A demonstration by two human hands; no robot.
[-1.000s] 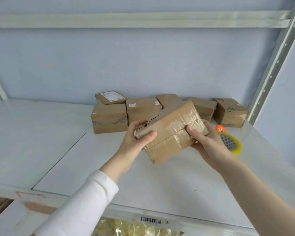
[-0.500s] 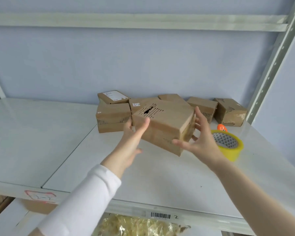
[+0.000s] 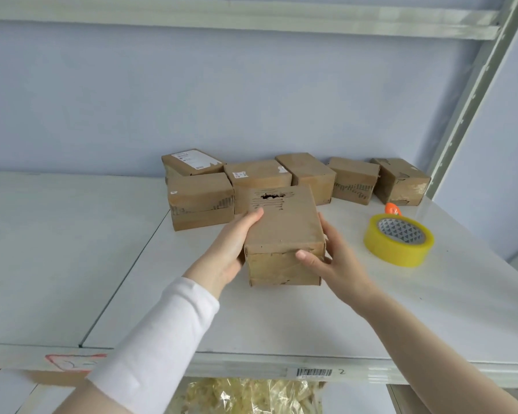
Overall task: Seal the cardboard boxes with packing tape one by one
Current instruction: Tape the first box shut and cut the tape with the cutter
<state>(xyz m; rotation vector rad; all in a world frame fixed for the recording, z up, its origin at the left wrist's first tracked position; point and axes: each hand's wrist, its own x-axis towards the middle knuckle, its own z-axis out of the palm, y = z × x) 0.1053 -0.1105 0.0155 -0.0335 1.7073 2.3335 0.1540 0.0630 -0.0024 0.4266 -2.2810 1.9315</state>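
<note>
We see a brown cardboard box (image 3: 283,231) with a ragged torn hole near its far top edge standing on the white shelf board (image 3: 341,318), near the front and about midway across. Both hands hold it between them. The left hand (image 3: 231,252), in a white sleeve (image 3: 162,333), presses its palm to the left side with the thumb laid on top; we cannot see its other fingers. The right hand (image 3: 332,261) clasps the right side, with its thumb on the front face. Just behind stand six other brown cardboard boxes (image 3: 201,201) in a loose row by the wall. To the right, apart from the box, a roll of yellow packing tape (image 3: 398,240) lies flat, with a small orange object (image 3: 393,209) just behind it.
</note>
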